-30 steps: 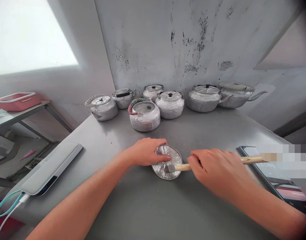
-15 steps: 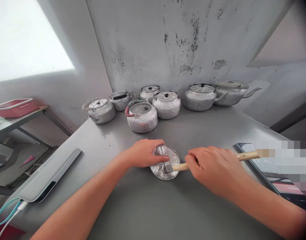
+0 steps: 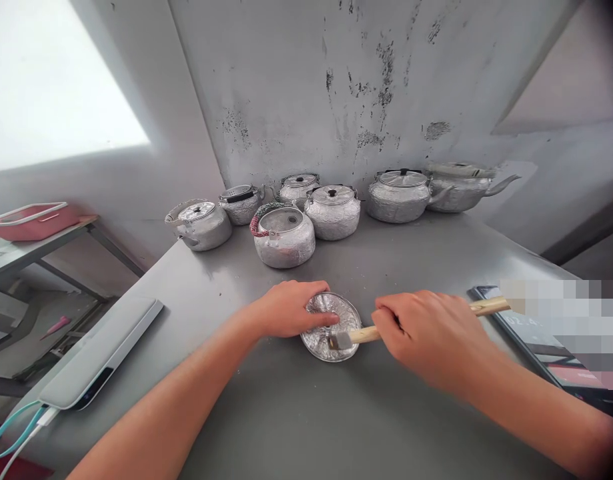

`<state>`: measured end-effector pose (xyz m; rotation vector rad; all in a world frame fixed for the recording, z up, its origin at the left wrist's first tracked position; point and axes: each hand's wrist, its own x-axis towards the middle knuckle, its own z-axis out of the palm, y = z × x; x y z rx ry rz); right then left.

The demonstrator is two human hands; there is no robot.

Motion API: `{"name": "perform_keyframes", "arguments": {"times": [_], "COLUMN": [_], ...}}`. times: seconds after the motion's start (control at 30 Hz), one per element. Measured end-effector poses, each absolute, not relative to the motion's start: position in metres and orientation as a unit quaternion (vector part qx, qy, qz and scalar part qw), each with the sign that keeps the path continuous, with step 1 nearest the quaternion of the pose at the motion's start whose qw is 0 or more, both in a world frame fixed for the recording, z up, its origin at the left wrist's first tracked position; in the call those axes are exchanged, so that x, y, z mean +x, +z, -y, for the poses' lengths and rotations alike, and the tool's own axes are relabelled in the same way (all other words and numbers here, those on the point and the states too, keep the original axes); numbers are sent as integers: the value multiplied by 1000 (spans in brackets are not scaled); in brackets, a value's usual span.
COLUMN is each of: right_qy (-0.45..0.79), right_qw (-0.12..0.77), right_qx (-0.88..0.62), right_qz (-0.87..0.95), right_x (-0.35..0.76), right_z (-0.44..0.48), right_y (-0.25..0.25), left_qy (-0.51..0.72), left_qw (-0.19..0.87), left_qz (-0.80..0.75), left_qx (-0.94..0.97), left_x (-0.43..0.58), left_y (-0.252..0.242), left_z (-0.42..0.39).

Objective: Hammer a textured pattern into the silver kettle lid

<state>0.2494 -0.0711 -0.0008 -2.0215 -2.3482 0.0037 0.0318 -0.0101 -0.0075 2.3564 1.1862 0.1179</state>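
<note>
My left hand point(image 3: 293, 308) grips the left rim of a round, dented silver kettle lid point(image 3: 336, 313), its thumb lying across the top. The lid is tilted slightly toward me above the grey table. My right hand point(image 3: 426, 333) is closed around the wooden handle of a small hammer point(image 3: 367, 333). The hammer's metal head is over the lower middle of the lid; whether it touches the metal I cannot tell. Behind the lid stands a lidless kettle point(image 3: 286, 247) with a red and dark cord-wrapped handle.
Several more silver kettles, such as the lidded kettle point(image 3: 333, 217), line the table's back by the stained wall. A grey power bank point(image 3: 101, 353) with a cable lies at left. A phone or tablet point(image 3: 523, 333) lies at right. A pink basket point(image 3: 33, 223) sits on a side shelf.
The hammer's head has turned a little over the lid, and its handle end has shifted slightly left and up. My left hand keeps its hold on the lid. The view has shifted slightly.
</note>
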Motion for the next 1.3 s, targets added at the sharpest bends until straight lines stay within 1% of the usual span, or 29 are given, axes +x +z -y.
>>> {"name": "perform_keyframes", "arguments": {"times": [0.33, 0.63, 0.87, 1.07, 1.3], "right_qy": [1, 13, -3, -24, -36], "right_qw": [49, -5, -22, -45, -56], "right_qx": [-669, -652, -654, -651, -643], "right_qz": [741, 758, 756, 757, 763], "right_x": [254, 255, 248, 246, 246], "right_z": [72, 69, 69, 73, 72], "right_y": [9, 4, 2, 11, 7], "left_qy": [43, 49, 36, 37, 35], "left_qw": [249, 244, 228, 236, 235], "left_qz": [-432, -439, -448, -454, -447], "left_qx": [866, 863, 864, 858, 863], "left_x": [33, 33, 35, 34, 32], "left_y": [-5, -7, -6, -7, -8], "left_z": [10, 11, 11, 12, 11]}}
